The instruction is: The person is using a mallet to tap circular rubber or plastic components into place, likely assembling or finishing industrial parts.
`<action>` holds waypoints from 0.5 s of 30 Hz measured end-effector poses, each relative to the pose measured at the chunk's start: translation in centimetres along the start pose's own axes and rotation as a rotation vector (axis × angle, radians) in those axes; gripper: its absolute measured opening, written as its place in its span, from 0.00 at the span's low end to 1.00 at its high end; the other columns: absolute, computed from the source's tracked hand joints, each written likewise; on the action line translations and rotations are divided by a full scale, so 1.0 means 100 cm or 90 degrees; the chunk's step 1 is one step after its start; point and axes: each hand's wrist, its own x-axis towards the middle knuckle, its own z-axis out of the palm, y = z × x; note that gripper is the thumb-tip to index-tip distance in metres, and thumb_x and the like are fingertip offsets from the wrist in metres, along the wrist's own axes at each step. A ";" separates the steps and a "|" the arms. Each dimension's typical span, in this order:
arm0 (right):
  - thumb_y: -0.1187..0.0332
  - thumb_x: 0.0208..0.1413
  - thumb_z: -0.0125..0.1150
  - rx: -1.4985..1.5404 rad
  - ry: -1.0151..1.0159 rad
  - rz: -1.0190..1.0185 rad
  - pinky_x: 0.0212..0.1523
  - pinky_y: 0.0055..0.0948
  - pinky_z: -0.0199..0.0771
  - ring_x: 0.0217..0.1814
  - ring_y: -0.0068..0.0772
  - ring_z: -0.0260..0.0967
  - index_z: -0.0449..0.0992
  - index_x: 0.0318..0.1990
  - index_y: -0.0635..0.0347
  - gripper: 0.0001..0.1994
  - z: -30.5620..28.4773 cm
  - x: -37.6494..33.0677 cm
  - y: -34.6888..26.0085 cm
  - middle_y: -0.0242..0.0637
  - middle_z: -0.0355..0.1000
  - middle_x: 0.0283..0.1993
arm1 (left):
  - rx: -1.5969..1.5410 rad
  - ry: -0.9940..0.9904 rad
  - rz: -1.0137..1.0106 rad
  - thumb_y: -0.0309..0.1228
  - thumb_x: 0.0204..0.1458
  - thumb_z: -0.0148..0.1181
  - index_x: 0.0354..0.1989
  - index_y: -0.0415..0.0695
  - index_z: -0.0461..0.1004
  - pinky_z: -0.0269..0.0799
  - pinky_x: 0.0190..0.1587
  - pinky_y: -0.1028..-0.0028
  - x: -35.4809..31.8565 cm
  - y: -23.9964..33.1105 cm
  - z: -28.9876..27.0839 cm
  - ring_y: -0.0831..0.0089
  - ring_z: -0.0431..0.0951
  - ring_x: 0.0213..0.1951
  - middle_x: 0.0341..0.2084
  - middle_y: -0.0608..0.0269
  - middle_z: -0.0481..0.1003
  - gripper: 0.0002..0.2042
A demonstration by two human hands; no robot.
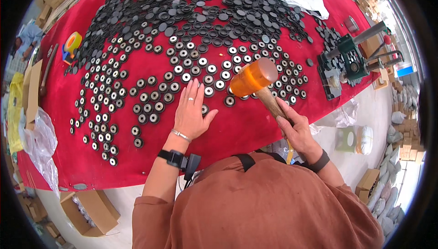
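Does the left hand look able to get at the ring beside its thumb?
Probably yes: the left hand is open, and the ring sits in the gap between thumb and forefinger, with nothing blocking it.

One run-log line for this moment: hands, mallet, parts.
Left hand: open, beside metal-centred black discs | Right hand: gripping wooden handle of amber-headed mallet | Mallet head: over discs | Lever press: right end of red cloth
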 end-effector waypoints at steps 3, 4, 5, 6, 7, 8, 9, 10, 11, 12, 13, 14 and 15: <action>0.71 0.60 0.55 0.018 0.020 -0.002 0.28 0.24 0.68 0.21 0.18 0.60 0.64 0.66 0.54 0.25 -0.004 -0.001 0.004 0.33 0.63 0.19 | 0.006 -0.051 -0.030 0.46 0.49 0.63 0.65 0.33 0.54 0.48 0.69 0.53 0.026 0.001 0.017 0.45 0.52 0.68 0.65 0.39 0.54 0.40; 0.71 0.60 0.55 0.027 0.025 -0.005 0.28 0.24 0.68 0.21 0.18 0.61 0.64 0.66 0.54 0.25 -0.005 -0.001 0.005 0.33 0.64 0.19 | 0.004 -0.054 -0.026 0.46 0.49 0.63 0.65 0.33 0.54 0.48 0.69 0.53 0.034 0.004 0.022 0.45 0.52 0.68 0.65 0.39 0.54 0.40; 0.71 0.60 0.54 0.032 0.029 -0.012 0.28 0.24 0.68 0.22 0.18 0.61 0.64 0.66 0.54 0.25 -0.006 -0.001 0.007 0.32 0.65 0.20 | 0.010 -0.055 -0.029 0.46 0.49 0.63 0.65 0.32 0.53 0.48 0.69 0.53 0.041 0.005 0.027 0.45 0.52 0.68 0.65 0.38 0.54 0.41; 0.71 0.60 0.54 0.034 0.031 -0.010 0.28 0.24 0.68 0.22 0.18 0.61 0.64 0.66 0.54 0.25 -0.007 0.000 0.007 0.32 0.65 0.20 | 0.016 -0.055 -0.032 0.47 0.49 0.64 0.65 0.32 0.53 0.47 0.69 0.54 0.047 0.007 0.032 0.45 0.51 0.68 0.65 0.38 0.54 0.42; 0.71 0.61 0.54 0.030 0.034 -0.004 0.28 0.24 0.68 0.22 0.18 0.61 0.63 0.66 0.54 0.25 -0.008 0.000 0.006 0.32 0.66 0.21 | 0.010 -0.046 -0.029 0.49 0.49 0.62 0.64 0.31 0.55 0.46 0.69 0.53 0.053 0.007 0.039 0.45 0.51 0.68 0.65 0.36 0.53 0.42; 0.71 0.61 0.54 0.026 0.038 0.002 0.28 0.24 0.68 0.22 0.18 0.61 0.63 0.67 0.54 0.25 -0.009 0.002 0.006 0.32 0.66 0.22 | 0.009 -0.048 -0.028 0.49 0.49 0.62 0.64 0.31 0.55 0.46 0.69 0.53 0.060 0.010 0.043 0.45 0.51 0.68 0.65 0.36 0.53 0.42; 0.71 0.61 0.54 0.027 0.038 0.003 0.28 0.24 0.68 0.22 0.18 0.61 0.63 0.67 0.54 0.25 -0.010 0.004 0.005 0.32 0.66 0.22 | 0.018 -0.039 -0.023 0.51 0.50 0.61 0.64 0.30 0.56 0.45 0.69 0.53 0.066 0.013 0.047 0.44 0.50 0.68 0.65 0.34 0.53 0.41; 0.71 0.61 0.54 0.064 0.026 0.019 0.28 0.23 0.68 0.22 0.17 0.62 0.62 0.67 0.54 0.26 -0.010 0.007 0.004 0.30 0.68 0.24 | 0.028 -0.029 -0.019 0.52 0.50 0.60 0.63 0.30 0.58 0.44 0.69 0.52 0.072 0.016 0.050 0.43 0.50 0.68 0.65 0.33 0.52 0.41; 0.71 0.61 0.54 0.100 0.014 0.037 0.28 0.22 0.69 0.23 0.17 0.62 0.61 0.68 0.53 0.26 -0.011 0.009 0.004 0.29 0.69 0.26 | 0.019 -0.026 -0.021 0.54 0.51 0.57 0.62 0.30 0.59 0.43 0.69 0.52 0.079 0.019 0.054 0.41 0.49 0.68 0.65 0.31 0.51 0.41; 0.71 0.61 0.54 0.101 0.013 0.036 0.28 0.22 0.69 0.23 0.17 0.62 0.61 0.68 0.53 0.26 -0.009 0.014 0.003 0.29 0.69 0.26 | 0.024 -0.033 -0.028 0.54 0.51 0.57 0.63 0.31 0.59 0.44 0.69 0.51 0.082 0.022 0.055 0.40 0.50 0.68 0.65 0.30 0.51 0.41; 0.71 0.61 0.54 0.154 0.002 0.055 0.27 0.22 0.69 0.24 0.17 0.63 0.60 0.69 0.53 0.27 -0.005 0.022 -0.001 0.28 0.69 0.28 | 0.019 -0.029 -0.029 0.52 0.50 0.58 0.63 0.32 0.59 0.44 0.69 0.51 0.084 0.024 0.054 0.40 0.50 0.68 0.65 0.31 0.52 0.40; 0.72 0.62 0.53 0.206 -0.006 0.076 0.27 0.21 0.69 0.24 0.16 0.63 0.59 0.69 0.52 0.28 -0.002 0.030 -0.005 0.27 0.70 0.29 | 0.011 -0.025 -0.026 0.51 0.50 0.59 0.63 0.33 0.59 0.44 0.69 0.50 0.086 0.027 0.053 0.41 0.50 0.67 0.64 0.32 0.52 0.39; 0.73 0.62 0.53 0.205 -0.015 0.056 0.28 0.21 0.69 0.25 0.16 0.64 0.58 0.69 0.52 0.28 0.000 0.038 -0.009 0.28 0.70 0.31 | 0.010 -0.024 -0.025 0.51 0.50 0.59 0.63 0.33 0.59 0.44 0.69 0.50 0.087 0.027 0.049 0.41 0.50 0.67 0.64 0.32 0.52 0.39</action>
